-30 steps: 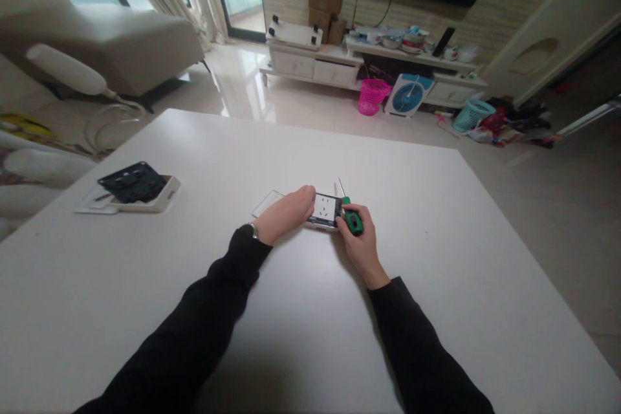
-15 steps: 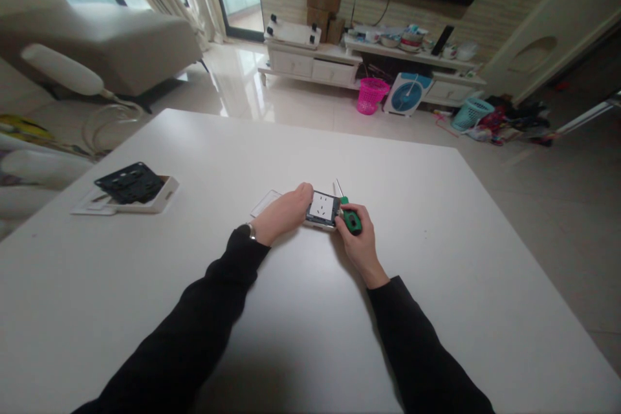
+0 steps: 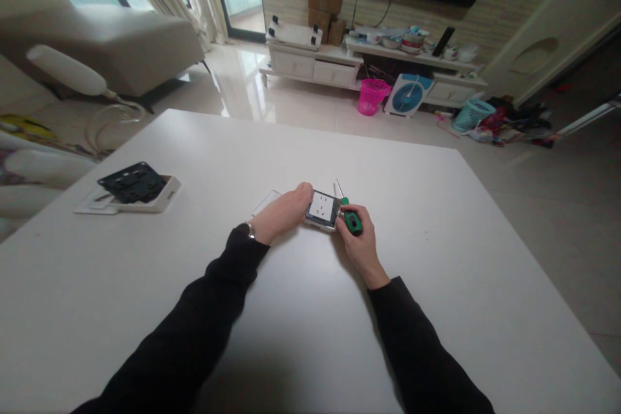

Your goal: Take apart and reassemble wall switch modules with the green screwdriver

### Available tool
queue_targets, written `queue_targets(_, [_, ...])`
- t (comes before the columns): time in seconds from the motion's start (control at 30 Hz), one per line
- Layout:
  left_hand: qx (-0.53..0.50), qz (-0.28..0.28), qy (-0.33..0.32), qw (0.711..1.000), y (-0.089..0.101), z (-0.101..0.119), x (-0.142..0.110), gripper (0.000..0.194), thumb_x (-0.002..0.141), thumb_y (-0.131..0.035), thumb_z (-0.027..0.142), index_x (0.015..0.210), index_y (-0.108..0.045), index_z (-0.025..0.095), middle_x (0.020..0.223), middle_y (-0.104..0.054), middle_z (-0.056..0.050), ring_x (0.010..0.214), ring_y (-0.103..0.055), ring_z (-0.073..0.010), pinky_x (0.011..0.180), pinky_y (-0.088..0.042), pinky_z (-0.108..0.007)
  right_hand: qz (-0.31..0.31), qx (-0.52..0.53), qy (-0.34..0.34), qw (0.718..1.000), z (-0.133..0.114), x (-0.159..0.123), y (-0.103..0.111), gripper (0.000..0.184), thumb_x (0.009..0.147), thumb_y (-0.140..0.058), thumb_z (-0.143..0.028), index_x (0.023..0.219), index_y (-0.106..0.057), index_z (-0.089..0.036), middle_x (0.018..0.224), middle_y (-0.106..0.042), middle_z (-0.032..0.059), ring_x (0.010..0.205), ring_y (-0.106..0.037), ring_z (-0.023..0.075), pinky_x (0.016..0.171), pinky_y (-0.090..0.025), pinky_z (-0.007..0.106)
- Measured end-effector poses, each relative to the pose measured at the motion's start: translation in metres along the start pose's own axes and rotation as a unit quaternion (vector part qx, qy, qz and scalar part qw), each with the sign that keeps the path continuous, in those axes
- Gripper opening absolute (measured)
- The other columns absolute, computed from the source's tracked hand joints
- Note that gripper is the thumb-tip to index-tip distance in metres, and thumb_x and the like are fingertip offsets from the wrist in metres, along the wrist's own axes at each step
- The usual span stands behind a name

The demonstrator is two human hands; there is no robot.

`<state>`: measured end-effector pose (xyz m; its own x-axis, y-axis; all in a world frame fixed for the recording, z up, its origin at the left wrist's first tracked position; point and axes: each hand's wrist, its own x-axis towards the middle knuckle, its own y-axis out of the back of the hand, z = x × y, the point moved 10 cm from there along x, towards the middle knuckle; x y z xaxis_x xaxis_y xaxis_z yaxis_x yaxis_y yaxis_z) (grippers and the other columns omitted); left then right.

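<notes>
A wall socket with a white face and dark frame is tilted up above the white table. My left hand is closed on its left side, the thumb at the upper corner. My right hand is closed around a green-handled screwdriver, its metal shaft pointing away from me. Its thumb and fingertips also meet the socket's right edge; whether they pinch a small part there I cannot tell. Partly behind my left hand lies a clear, thin-rimmed cover plate.
At the table's left, a black panel leans in a white box, beside a flat white plate. Beyond the table stand a pink basket, a blue-and-white fan and a low white cabinet.
The view has shifted very slightly. Both hands keep their hold on the socket and screwdriver, with almost no visible movement.
</notes>
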<state>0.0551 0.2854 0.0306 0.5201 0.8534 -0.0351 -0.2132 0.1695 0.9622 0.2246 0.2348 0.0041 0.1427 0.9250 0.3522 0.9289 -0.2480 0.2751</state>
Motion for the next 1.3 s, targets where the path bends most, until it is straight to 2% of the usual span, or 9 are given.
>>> queue_targets(0.33, [-0.019, 0.000, 0.012, 1.000, 0.005, 0.000, -0.001, 0.018, 0.100, -0.041, 0.003, 0.109, -0.051, 0.014, 0.109, -0.065, -0.015, 0.089, -0.066, -0.0233, 0.078, -0.052, -0.035, -0.001, -0.004, 0.002, 1.000, 0.001, 0.000, -0.001, 0.020, 0.091, -0.070, -0.025, 0.110, -0.068, -0.027, 0.110, -0.067, 0.0037, 0.103, -0.064, 0.0246, 0.095, -0.050, 0.044])
queue_targets(0.5, [-0.049, -0.005, 0.054, 0.997, 0.008, -0.006, -0.002, 0.023, 0.095, -0.043, -0.001, 0.109, -0.053, 0.013, 0.109, -0.066, -0.015, 0.092, -0.066, -0.0239, 0.081, -0.052, -0.036, -0.006, -0.007, 0.008, 1.000, -0.001, 0.001, -0.001, 0.017, 0.092, -0.070, -0.025, 0.109, -0.068, -0.028, 0.109, -0.067, 0.0039, 0.104, -0.063, 0.0249, 0.096, -0.051, 0.044])
queue_targets(0.67, [-0.069, -0.016, 0.083, 0.994, 0.007, -0.016, -0.002, 0.023, 0.097, -0.043, 0.000, 0.114, -0.054, 0.011, 0.106, -0.067, -0.014, 0.091, -0.066, -0.0237, 0.082, -0.053, -0.036, -0.005, -0.004, 0.010, 1.000, -0.003, 0.001, -0.001, 0.017, 0.092, -0.070, -0.025, 0.108, -0.068, -0.027, 0.108, -0.066, 0.0037, 0.102, -0.063, 0.0243, 0.095, -0.051, 0.043])
queue_targets(1.03, [-0.015, 0.008, 0.011, 1.000, -0.003, -0.001, 0.000, 0.027, 0.096, -0.036, -0.005, 0.110, -0.050, 0.013, 0.109, -0.064, -0.014, 0.087, -0.063, -0.0211, 0.078, -0.051, -0.034, -0.005, -0.007, 0.003, 1.000, -0.001, 0.001, -0.001, 0.020, 0.089, -0.070, -0.021, 0.109, -0.069, -0.027, 0.109, -0.067, 0.0034, 0.103, -0.063, 0.0243, 0.095, -0.050, 0.042])
queue_targets(1.3, [-0.040, 0.033, -0.012, 0.999, -0.013, -0.005, 0.004, 0.024, 0.098, -0.036, -0.003, 0.109, -0.048, 0.015, 0.105, -0.063, -0.012, 0.086, -0.062, -0.0210, 0.079, -0.051, -0.034, 0.006, -0.012, 0.006, 1.000, 0.000, 0.000, 0.000, 0.020, 0.090, -0.070, -0.021, 0.109, -0.068, -0.026, 0.109, -0.066, 0.0030, 0.103, -0.063, 0.0232, 0.095, -0.049, 0.041])
